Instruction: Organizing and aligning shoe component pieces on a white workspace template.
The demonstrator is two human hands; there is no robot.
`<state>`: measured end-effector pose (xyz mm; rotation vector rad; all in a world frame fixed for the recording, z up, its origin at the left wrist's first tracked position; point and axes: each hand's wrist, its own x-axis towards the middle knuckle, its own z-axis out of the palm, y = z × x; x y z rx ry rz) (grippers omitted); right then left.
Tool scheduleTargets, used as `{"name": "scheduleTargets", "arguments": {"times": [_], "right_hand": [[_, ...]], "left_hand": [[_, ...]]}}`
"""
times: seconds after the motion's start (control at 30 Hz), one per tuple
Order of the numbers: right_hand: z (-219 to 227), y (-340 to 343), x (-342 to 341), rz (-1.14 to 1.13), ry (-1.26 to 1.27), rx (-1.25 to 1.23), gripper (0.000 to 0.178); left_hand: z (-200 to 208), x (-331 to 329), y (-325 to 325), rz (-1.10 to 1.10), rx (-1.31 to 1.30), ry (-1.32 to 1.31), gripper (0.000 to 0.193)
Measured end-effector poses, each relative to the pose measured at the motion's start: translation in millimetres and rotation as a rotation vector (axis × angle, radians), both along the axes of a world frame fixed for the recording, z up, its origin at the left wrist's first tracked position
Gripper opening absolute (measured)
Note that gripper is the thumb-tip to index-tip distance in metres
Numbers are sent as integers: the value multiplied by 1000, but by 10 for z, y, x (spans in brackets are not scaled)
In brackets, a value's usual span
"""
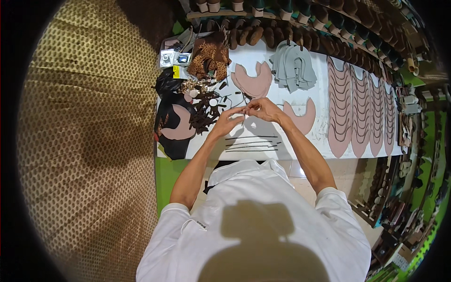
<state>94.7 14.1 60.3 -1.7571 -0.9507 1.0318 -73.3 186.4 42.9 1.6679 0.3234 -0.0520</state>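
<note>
My left hand [228,123] and my right hand [264,111] meet above the white table, fingertips pinched together. Whatever lies between them is too small to make out. Several thin dark strips [251,144] lie side by side on the table, just below the hands. Beyond my fingers is a stack of pink U-shaped pieces [253,85]. Another pink U-shaped piece [304,123] rests partly behind my right forearm. Left of my left hand is a heap of small dark brown pieces [203,115].
Overlapping rows of pink curved pieces [339,127] cover the table's right side. Grey U-shaped pieces [293,68] sit at the back, near leopard-print material [210,55]. Black material [174,145] lies at the left edge. Shelves of shoes [324,23] run behind; a patterned curtain [89,117] hangs left.
</note>
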Motion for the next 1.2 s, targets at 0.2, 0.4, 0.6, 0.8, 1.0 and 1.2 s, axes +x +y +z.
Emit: {"name": "scheduleTargets", "arguments": {"times": [0.2, 0.4, 0.6, 0.8, 1.0, 1.2], "right_hand": [[-289, 8, -291, 5, 153, -60, 25], [-594, 60, -653, 7, 213, -59, 26], [-679, 135, -718, 2, 66, -99, 27], [-581, -79, -735, -38, -264, -304, 26], [-492, -198, -743, -61, -466, -262, 24], [-620, -125, -810, -35, -653, -30, 13]], "left_hand": [[-174, -406, 160, 74, -261, 262, 41], [-274, -588, 164, 220, -480, 352, 50], [-555, -780, 294, 140, -210, 223, 45], [-463, -814, 156, 62, 334, 77, 36], [-300, -1044, 170, 102, 686, -104, 33], [-384, -1110, 186, 186, 677, 27, 31]]}}
